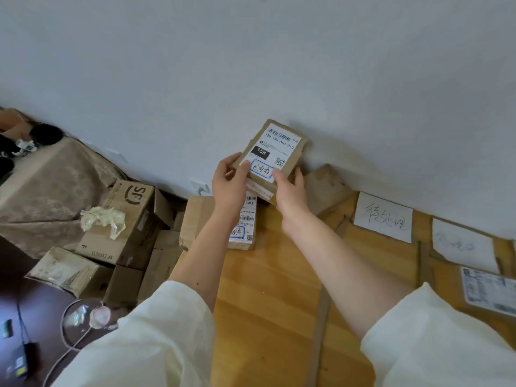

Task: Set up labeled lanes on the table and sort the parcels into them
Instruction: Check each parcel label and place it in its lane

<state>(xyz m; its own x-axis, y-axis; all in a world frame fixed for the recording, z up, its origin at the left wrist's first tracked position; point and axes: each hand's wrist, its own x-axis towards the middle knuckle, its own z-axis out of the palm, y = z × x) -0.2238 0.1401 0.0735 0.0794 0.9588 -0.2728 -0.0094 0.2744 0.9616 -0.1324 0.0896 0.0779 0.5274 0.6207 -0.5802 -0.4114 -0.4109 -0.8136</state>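
Both hands hold a small brown parcel (276, 148) up above the far end of the wooden table (268, 289). Its white shipping label reads 15H, with a blue handwritten mark. My left hand (230, 181) grips its left lower edge, thumb on the label. My right hand (290, 191) grips the lower right corner. Below them lies another labeled parcel (243, 222) on the table's far left. Two white paper lane labels (384, 217) (462, 245) with handwriting lie along the wall on the right. Brown tape strips (319, 325) divide the tabletop into lanes.
A parcel with a printed label (491, 291) sits at the right edge. Left of the table, several cardboard boxes (125, 219) are stacked on the floor, one with crumpled plastic on top. A cloth-covered surface (50, 188) stands at the far left. A wall (251, 65) runs behind.
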